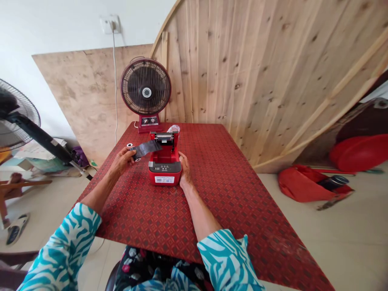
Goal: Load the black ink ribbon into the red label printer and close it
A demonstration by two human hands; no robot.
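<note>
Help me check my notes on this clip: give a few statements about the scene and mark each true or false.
1. The left hand holds a dark strip. True.
2. The red fan stands behind the printer. True.
3. The right hand rests on the red fan. False: it lies against the printer's right side.
4. The cloth is blue. False: it is red with a small pattern.
</note>
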